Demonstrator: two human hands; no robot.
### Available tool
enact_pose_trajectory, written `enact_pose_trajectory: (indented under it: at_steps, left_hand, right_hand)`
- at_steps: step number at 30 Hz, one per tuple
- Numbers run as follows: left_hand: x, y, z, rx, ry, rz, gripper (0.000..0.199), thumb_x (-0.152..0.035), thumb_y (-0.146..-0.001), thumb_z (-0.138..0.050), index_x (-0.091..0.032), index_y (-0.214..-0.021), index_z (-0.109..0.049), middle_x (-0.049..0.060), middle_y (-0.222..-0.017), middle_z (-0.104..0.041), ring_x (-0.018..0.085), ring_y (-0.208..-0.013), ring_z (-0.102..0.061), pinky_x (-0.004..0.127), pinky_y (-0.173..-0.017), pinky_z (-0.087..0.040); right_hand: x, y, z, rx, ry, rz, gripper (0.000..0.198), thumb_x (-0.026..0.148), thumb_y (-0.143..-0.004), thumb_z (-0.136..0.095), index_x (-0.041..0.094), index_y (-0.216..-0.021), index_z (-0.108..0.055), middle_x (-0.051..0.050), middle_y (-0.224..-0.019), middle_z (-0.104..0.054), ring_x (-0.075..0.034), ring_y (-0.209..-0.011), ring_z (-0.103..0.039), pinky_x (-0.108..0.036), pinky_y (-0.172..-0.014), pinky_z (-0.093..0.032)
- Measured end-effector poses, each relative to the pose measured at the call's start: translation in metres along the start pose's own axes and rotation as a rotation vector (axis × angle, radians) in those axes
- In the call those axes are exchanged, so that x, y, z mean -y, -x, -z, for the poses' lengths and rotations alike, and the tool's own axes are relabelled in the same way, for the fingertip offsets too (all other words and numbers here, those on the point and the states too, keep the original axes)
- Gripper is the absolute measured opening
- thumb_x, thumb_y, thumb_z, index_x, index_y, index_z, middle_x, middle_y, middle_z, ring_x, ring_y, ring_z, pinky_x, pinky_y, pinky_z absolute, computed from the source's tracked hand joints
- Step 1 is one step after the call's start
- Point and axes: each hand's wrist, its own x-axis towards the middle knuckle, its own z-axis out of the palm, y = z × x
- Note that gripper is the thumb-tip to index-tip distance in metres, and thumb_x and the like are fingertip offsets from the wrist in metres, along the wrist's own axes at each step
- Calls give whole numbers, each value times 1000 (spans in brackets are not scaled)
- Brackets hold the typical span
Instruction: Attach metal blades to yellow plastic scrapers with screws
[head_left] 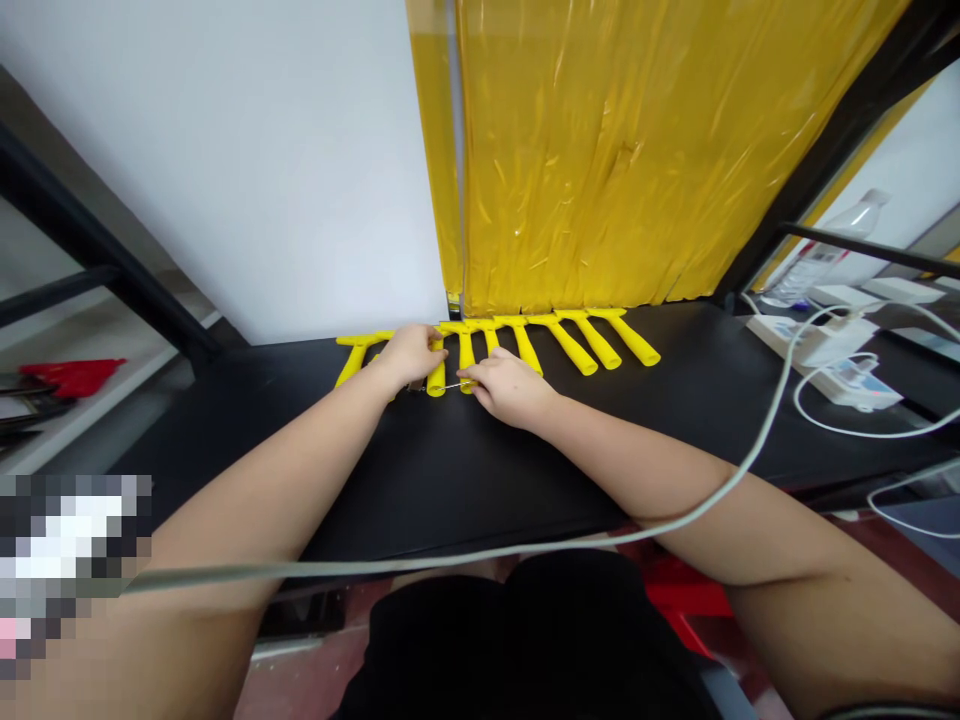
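Note:
A row of yellow T-shaped plastic handles (573,347) lies along the back of the black tabletop, round ends pointing toward me. My left hand (409,358) is closed, its fingers and thumb curled over the top of one yellow handle (436,378) left of the middle. My right hand (516,388) pinches a thin metal rod (452,385), which runs leftward across the lower end of that handle. A small dark piece shows below my left hand, too blurred to name. My hands cover parts of several handles.
A yellow film-covered panel (600,160) and a white panel (262,170) stand behind the row. White power strips (832,370) and a plastic bottle (825,250) are at the right. A pale cable (465,556) crosses in front of my arms.

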Motion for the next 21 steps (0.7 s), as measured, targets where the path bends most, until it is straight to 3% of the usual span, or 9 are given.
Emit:
enact_pose_trajectory:
  at_steps: [6, 12, 16, 21]
  left_hand:
    - [0, 11, 30, -83, -204, -96, 24, -15, -79, -72, -20, -100, -81, 16, -115, -80, 37, -125, -69, 46, -116, -47]
    - [12, 34, 58, -109, -375, -77, 22, -24, -82, -72, -19, -100, -81, 20, -106, -79, 46, -117, -71, 56, -109, -50]
    - [14, 37, 56, -58, -597, 1, 48, -47, -88, -71, -19, -126, -76, 18, -104, -81, 44, -112, -73, 51, -101, -54]
    - [8, 33, 50, 34, -811, 111, 70, -64, -89, -60, -21, -144, -65, 19, -125, -78, 44, -118, -71, 48, -94, -57]
  right_hand:
    - [3, 4, 5, 14, -13, 9, 43, 16, -102, -58, 12, -143, -70, -16, -117, -78, -29, -108, -59, -42, -105, -44]
    - [7, 10, 16, -30, -25, -44, 49, 21, -99, -65, 13, -147, -64, -15, -121, -73, -31, -116, -56, -42, -105, -47]
    - [0, 13, 22, -99, -53, -46, 41, 22, -97, -66, 12, -137, -67, -15, -117, -73, -29, -108, -59, -42, -103, -48]
    - [-11, 15, 26, -161, -89, -62, 35, 22, -95, -68, 13, -129, -69, -12, -106, -72, -29, -102, -61, -42, -96, -49]
